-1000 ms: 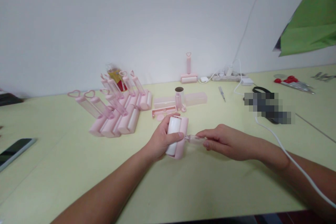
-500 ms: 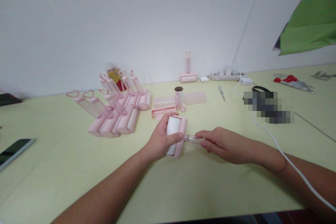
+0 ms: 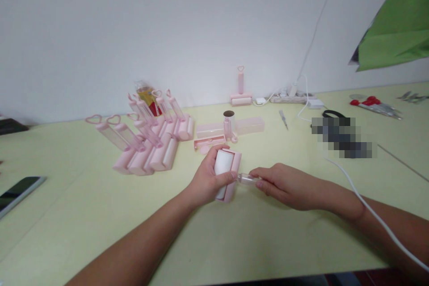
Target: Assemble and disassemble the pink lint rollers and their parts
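A pink lint roller (image 3: 225, 162) with a white roll lies in my left hand (image 3: 207, 178), the thumb across its front and the fingers wrapped behind. To the right, my right hand (image 3: 279, 186) pinches the lint roller's clear handle (image 3: 247, 179) between thumb and fingers. The handle's inner end meets the pink frame by my left thumb; whether it is fully joined cannot be told. My right fingers hide its outer end. Just beyond the hands lie an open pink case (image 3: 209, 142) and a small clear pink handle (image 3: 228, 128).
Several finished pink lint rollers (image 3: 162, 154) stand at the left. One more lint roller (image 3: 241, 98) is by the wall. A cardboard-cored roll (image 3: 229, 115), a screwdriver (image 3: 283, 119), a power strip (image 3: 291, 98), red-handled scissors (image 3: 368, 102) and a phone (image 3: 20, 192) lie about. A white cable (image 3: 378, 221) crosses my right forearm.
Both hands and the lint roller have shifted very slightly to the right in view. The grip of each hand stays the same.
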The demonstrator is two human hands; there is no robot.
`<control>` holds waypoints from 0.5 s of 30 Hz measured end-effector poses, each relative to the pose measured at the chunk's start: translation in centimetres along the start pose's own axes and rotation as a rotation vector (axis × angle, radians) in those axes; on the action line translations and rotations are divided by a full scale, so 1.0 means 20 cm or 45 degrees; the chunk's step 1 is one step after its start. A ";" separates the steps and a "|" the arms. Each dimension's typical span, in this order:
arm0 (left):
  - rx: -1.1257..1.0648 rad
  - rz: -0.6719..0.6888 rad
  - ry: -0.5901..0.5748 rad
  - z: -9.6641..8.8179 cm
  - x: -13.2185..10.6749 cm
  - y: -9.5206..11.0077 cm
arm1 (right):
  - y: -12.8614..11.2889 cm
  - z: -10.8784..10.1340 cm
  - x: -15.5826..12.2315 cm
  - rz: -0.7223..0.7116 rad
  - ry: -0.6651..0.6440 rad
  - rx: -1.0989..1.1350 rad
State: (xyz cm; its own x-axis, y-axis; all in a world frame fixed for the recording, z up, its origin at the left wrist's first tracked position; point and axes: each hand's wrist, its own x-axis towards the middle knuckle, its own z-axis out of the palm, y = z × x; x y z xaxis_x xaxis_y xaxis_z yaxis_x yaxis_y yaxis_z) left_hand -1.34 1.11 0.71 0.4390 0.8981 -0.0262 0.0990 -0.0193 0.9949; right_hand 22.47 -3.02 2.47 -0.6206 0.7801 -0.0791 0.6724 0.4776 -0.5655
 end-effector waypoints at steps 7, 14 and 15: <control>0.025 -0.014 -0.007 0.00 0.00 -0.01 | 0.00 0.00 0.00 -0.008 0.001 -0.005; 0.026 -0.014 -0.046 0.00 0.00 -0.02 | 0.00 0.01 0.01 -0.025 -0.007 -0.043; 0.032 -0.018 -0.052 0.00 0.00 -0.02 | 0.00 0.01 0.01 -0.023 -0.009 -0.057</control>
State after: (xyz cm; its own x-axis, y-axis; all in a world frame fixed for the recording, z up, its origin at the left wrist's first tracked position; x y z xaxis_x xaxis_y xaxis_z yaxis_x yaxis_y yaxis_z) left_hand -1.31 1.05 0.21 0.4735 0.8797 -0.0449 0.1277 -0.0181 0.9916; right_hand 22.22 -2.96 2.30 -0.6358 0.7682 -0.0750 0.6782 0.5097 -0.5293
